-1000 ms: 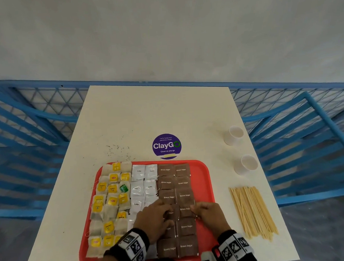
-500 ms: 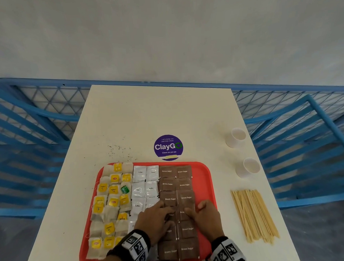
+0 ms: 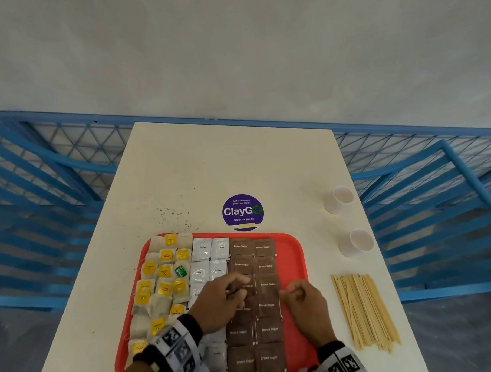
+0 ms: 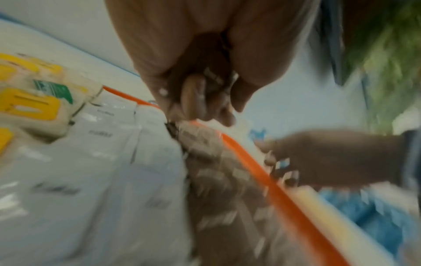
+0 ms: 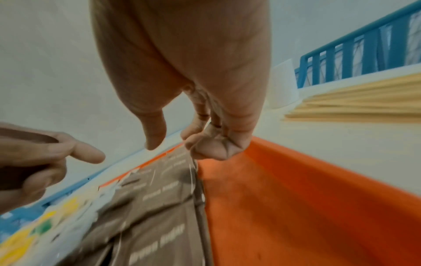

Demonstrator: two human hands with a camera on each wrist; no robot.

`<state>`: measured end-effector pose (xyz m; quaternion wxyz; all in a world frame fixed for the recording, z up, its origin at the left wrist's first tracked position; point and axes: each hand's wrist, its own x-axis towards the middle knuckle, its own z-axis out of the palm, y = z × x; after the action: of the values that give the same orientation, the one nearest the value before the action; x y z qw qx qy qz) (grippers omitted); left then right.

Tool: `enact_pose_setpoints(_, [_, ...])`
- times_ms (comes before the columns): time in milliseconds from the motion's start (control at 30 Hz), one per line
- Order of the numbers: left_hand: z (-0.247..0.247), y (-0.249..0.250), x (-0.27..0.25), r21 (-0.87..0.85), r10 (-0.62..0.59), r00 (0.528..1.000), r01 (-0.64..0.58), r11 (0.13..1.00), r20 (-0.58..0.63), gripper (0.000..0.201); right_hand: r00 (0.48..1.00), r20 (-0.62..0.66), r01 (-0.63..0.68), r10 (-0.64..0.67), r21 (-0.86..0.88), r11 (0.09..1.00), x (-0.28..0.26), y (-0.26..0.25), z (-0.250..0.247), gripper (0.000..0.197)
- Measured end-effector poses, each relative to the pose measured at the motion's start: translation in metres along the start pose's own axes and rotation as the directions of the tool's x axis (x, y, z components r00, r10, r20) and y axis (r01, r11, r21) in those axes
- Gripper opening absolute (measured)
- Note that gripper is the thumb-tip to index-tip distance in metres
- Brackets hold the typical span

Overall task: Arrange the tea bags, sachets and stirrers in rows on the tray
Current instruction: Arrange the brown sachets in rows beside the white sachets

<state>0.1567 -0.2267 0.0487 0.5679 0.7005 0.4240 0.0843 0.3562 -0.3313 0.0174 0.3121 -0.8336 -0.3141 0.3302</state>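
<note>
Both hands hover over the brown sugar sachets (image 3: pixel 268 305) mid-tray (image 3: pixel 295 256) to straighten their rows, left hand (image 3: pixel 221 302) and right hand (image 3: pixel 306 309) each with a loosely curled, empty grip

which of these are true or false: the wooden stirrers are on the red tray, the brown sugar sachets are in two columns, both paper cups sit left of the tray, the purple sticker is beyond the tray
1. The wooden stirrers lie on the red plastic tray. False: they lie on the white table, right of it.
2. The brown sugar sachets form two columns. True.
3. Both white paper cups sit left of the tray. False: right.
4. The round purple ClayGo sticker lies beyond the tray's far edge. True.
</note>
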Motion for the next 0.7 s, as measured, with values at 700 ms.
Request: enact_pose_setpoints(700, [-0.043,0.059,-0.016,-0.458,-0.013,0.876,0.265,0.849,0.482,0.041,0.902,0.196,0.287,-0.384,0.392,0.874,-0.020,-0.125,-0.037,0.017])
